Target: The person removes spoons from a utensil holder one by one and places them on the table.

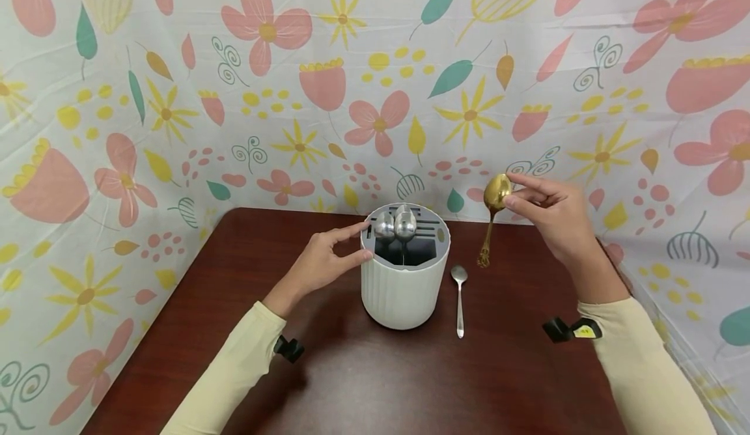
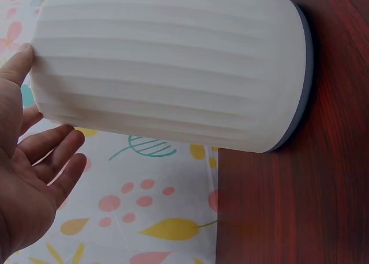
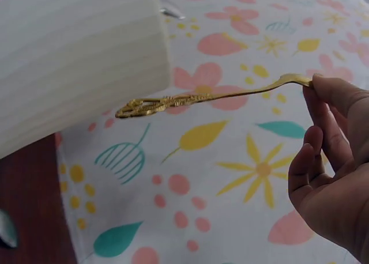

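Observation:
A gold spoon (image 1: 497, 193) with an ornate handle (image 3: 155, 105) hangs bowl-up in the air, right of a white ribbed cutlery holder (image 1: 401, 298). My right hand (image 1: 551, 217) pinches its bowl between thumb and fingers; the handle points down. My left hand (image 1: 328, 259) touches the left side of the holder's rim with thumb and index finger fairly straight. In the left wrist view, the remaining fingers of the left hand (image 2: 34, 172) lie loosely bent beside the holder wall. Two silver spoons (image 1: 405, 223) stand bowl-up in the holder; their lower handles are hidden.
A smaller silver spoon (image 1: 459, 298) lies on the dark brown table (image 1: 375, 383), right of the holder. The holder's grey top (image 1: 430, 217) has slots and a larger dark opening at the front. A floral cloth (image 1: 375, 64) hangs behind and along the sides.

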`<action>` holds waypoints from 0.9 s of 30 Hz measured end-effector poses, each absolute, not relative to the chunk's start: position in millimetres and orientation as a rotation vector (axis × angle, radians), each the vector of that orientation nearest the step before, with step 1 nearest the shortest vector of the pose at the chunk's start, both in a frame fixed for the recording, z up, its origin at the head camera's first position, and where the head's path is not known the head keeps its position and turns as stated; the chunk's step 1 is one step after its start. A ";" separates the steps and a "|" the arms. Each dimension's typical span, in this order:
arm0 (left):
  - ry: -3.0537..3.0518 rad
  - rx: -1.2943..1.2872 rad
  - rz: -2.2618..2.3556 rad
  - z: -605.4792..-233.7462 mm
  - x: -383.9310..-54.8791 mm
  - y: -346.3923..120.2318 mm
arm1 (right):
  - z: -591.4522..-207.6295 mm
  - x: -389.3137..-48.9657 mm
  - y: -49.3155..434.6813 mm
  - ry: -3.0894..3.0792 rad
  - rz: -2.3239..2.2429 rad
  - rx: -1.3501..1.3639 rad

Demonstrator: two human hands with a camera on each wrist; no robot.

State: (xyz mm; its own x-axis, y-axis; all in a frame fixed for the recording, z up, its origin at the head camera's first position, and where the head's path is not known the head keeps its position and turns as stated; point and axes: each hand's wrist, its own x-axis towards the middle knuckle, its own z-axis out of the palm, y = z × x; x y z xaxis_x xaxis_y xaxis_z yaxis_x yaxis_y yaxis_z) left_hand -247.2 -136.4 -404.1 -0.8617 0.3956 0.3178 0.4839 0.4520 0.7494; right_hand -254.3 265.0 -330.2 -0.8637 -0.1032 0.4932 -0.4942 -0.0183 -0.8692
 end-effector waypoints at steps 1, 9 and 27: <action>-2.593 -0.787 -1.389 -404.2 -247.1 -136.5 | -333.7 -254.7 266.5 -1.989 1.962 0.616; -2.585 -0.781 -1.387 -405.7 -247.6 -136.3 | -363.1 -255.6 275.0 -2.034 2.007 0.499; -2.591 -0.780 -1.405 -406.4 -248.6 -136.0 | -415.2 -254.9 290.4 -2.134 2.132 0.306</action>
